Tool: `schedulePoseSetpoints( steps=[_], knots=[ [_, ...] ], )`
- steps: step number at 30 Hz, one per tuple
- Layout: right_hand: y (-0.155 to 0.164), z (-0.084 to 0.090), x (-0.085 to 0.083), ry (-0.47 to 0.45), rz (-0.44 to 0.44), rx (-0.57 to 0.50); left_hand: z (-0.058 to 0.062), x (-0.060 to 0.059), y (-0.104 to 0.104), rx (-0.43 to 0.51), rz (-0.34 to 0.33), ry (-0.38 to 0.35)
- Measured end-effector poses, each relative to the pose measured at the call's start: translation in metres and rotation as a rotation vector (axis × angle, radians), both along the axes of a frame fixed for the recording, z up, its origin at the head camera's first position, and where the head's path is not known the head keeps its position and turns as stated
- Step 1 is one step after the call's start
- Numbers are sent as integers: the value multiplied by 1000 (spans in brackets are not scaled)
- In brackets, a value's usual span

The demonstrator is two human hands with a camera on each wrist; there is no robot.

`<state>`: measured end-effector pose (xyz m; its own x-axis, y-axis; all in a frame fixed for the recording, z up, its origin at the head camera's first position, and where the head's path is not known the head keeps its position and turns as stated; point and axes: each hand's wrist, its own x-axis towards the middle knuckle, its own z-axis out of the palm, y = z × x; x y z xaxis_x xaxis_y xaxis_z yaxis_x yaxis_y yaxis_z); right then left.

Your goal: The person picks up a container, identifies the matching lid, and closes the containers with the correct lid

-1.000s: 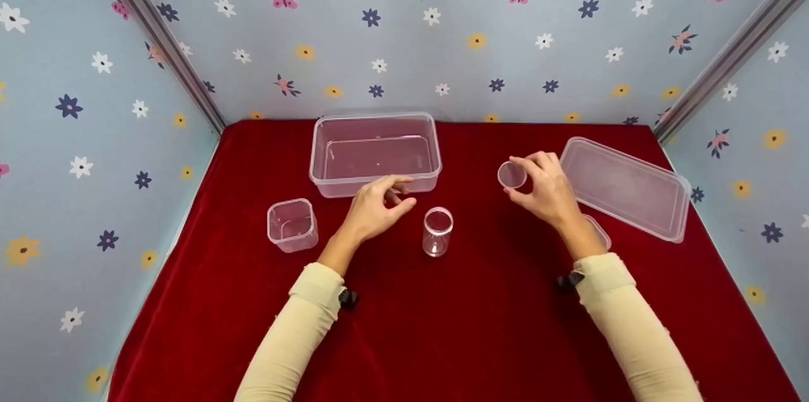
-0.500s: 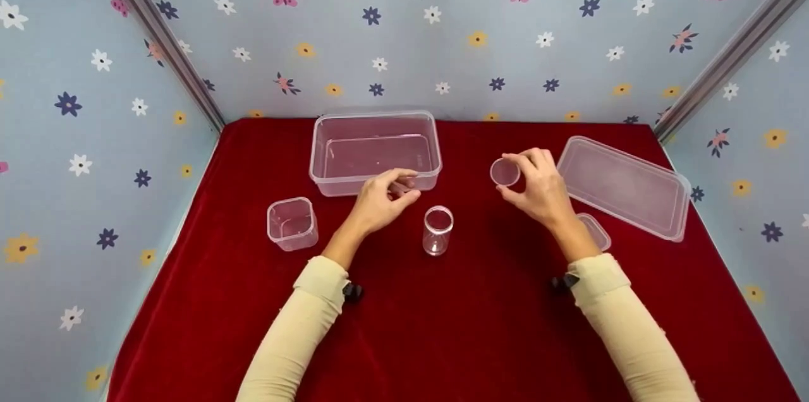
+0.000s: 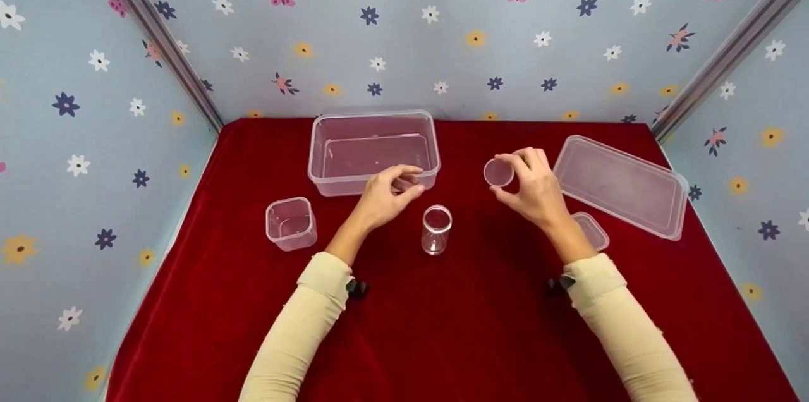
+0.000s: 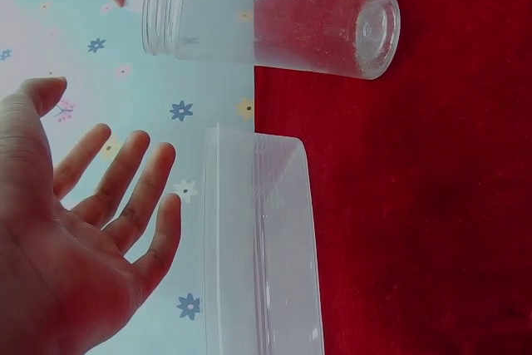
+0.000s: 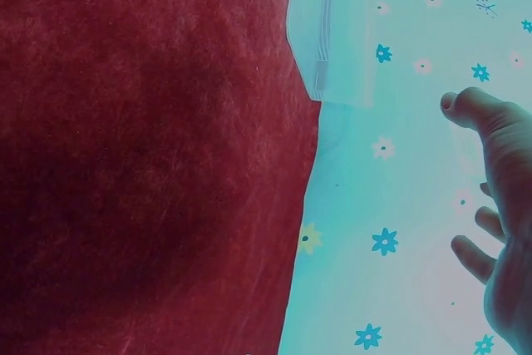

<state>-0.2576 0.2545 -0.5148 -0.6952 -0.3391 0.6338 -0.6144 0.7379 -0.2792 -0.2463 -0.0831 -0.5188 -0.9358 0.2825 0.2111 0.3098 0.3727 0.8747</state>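
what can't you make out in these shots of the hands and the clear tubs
- Small lid: head view, partly hidden behind the right hand's wrist.
- Round lid: absent from the right wrist view; only fingers show.
- Large tub: left wrist view, cut off by the bottom edge.
- Left hand: head view, fingertip contact with the tub unclear.

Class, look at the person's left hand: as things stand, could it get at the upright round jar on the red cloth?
Probably yes. The left hand hovers with relaxed fingers and nothing in its grip, just beside the round jar. Only bare red cloth lies between them; the large tub sits behind the hand, out of the way.
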Motion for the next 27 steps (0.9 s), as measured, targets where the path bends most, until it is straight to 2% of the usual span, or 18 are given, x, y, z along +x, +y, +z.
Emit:
schedulePoseSetpoints(
  steps=[15, 27],
  knots=[
    [-7, -2, 1, 96, 56, -40, 4, -2, 1, 36, -7, -9],
    [-18, -2, 3, 134, 91, -78, 11, 0, 8, 64, 8, -26]
  ],
)
